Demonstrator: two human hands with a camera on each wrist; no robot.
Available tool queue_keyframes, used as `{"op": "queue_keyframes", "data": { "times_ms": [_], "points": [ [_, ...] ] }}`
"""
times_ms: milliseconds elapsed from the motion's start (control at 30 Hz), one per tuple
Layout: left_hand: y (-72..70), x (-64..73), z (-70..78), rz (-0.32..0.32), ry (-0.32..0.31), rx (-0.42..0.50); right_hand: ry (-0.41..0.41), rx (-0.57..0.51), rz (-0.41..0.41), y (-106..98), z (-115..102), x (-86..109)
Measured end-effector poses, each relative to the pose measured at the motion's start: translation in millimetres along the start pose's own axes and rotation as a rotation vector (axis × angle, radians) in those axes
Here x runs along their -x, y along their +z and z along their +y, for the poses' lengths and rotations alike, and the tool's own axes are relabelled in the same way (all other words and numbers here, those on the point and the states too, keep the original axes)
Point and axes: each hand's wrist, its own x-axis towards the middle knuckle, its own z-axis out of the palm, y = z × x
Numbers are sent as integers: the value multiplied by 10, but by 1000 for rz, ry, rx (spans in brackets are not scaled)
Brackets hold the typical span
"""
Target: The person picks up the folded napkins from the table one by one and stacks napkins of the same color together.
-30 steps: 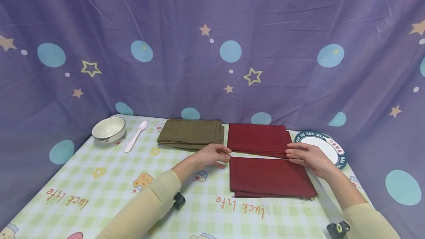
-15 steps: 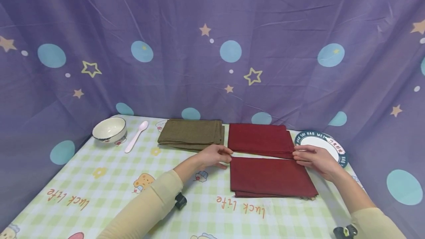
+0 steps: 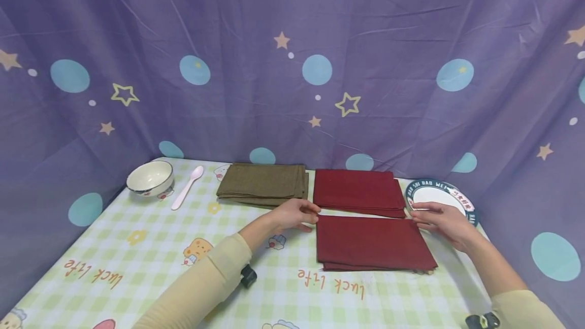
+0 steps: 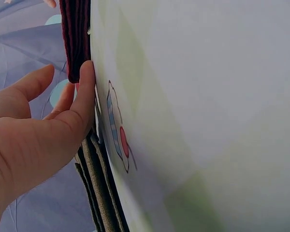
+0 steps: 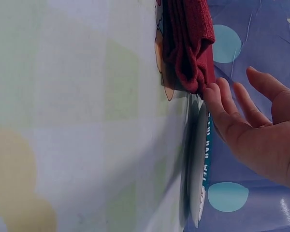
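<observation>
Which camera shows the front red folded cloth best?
The head view, because the front red folded cloth shows nearly whole from above. The left wrist view shows just its layered left end; the right wrist view, just its folded right end.

And matt, woven cloth is shown in the near red cloth [image 3: 375, 242], its upper face smooth; the same dull finish is matched by the far red cloth [image 3: 354, 189]. Close in, from the right wrist, a slightly rough weave is picked out on red fabric. Flat, lustreless fabric is seen again in the olive cloth [image 3: 262, 181]. Now gloss: the bowl [image 3: 151, 176] is given a ceramic-like glaze, the spoon [image 3: 188, 187] a smooth, plastic look, the plate [image 3: 427, 184] a smooth face. The tablecloth [image 3: 164, 248] is printed and smooth; finely creased, faintly sheeny fabric is displayed by the curtain [image 3: 256, 14].
</observation>
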Motion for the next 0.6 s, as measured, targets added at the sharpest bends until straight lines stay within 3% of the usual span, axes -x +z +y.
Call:
{"op": "queue_keyframes", "data": {
  "times_ms": [600],
  "points": [
    [22, 2, 2, 22, 0, -19, 30, 161, -14, 130, -91, 111]
  ]
}}
